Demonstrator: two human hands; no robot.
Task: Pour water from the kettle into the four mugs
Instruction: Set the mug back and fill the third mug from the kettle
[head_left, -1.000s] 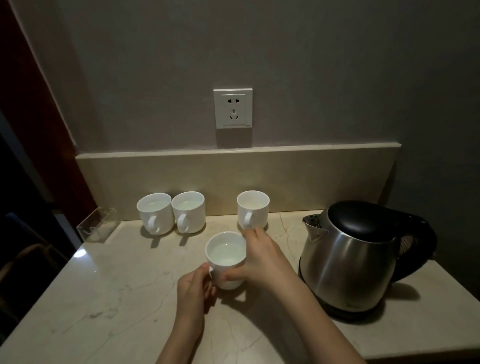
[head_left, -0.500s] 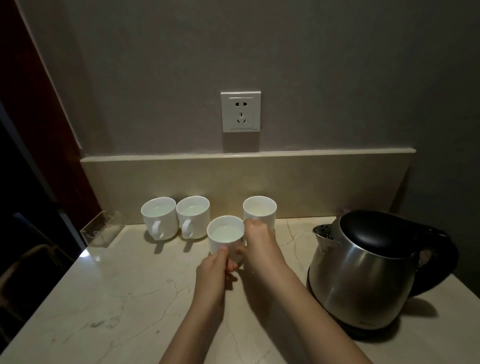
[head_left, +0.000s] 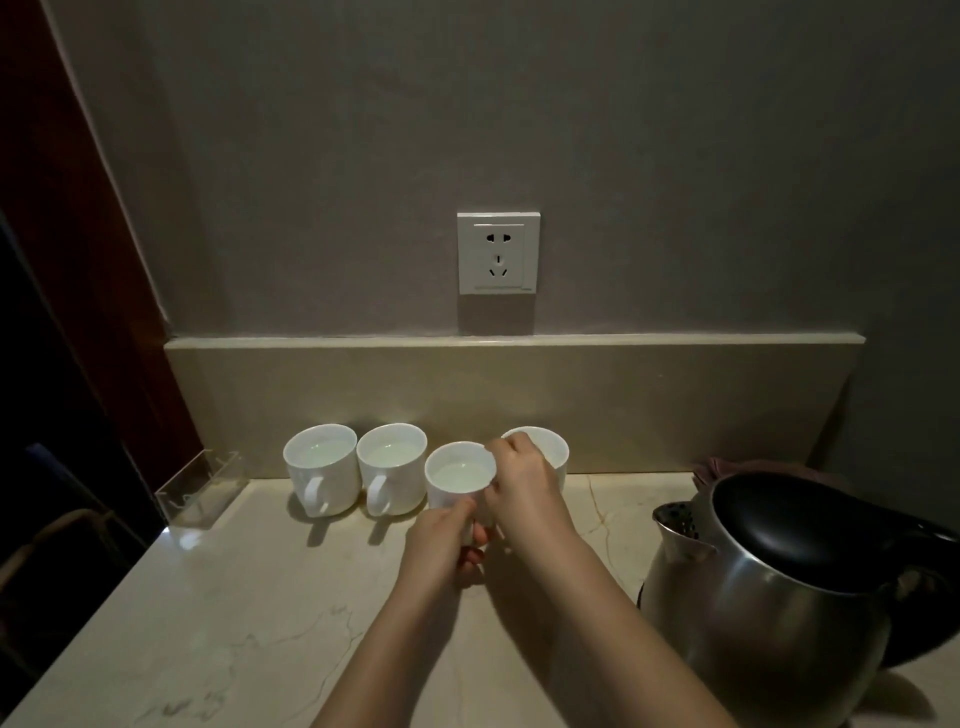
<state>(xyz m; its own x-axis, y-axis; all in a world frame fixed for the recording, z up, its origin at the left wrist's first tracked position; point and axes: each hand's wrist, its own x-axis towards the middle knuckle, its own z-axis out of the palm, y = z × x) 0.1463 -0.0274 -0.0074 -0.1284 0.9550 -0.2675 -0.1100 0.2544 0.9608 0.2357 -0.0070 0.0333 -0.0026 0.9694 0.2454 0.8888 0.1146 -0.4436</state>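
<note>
Several white mugs stand in a row by the backsplash. The left mug (head_left: 320, 462) and the second mug (head_left: 392, 460) hold water, handles toward me. I hold the third mug (head_left: 458, 475), also with water: my left hand (head_left: 441, 545) grips its handle side and my right hand (head_left: 524, 493) pinches its right rim. The fourth mug (head_left: 550, 449) stands just behind my right hand, partly hidden. The steel kettle (head_left: 769, 613) with a black lid sits on its base at the right.
A clear plastic holder (head_left: 200, 491) lies at the counter's left edge. A wall socket (head_left: 497, 253) sits above the backsplash. A dark cloth (head_left: 717, 467) shows behind the kettle. The marble counter (head_left: 249, 613) stretches toward me.
Both hands have carried the third mug away from me into the gap in the row, between the second and fourth mugs. The kettle has not moved.
</note>
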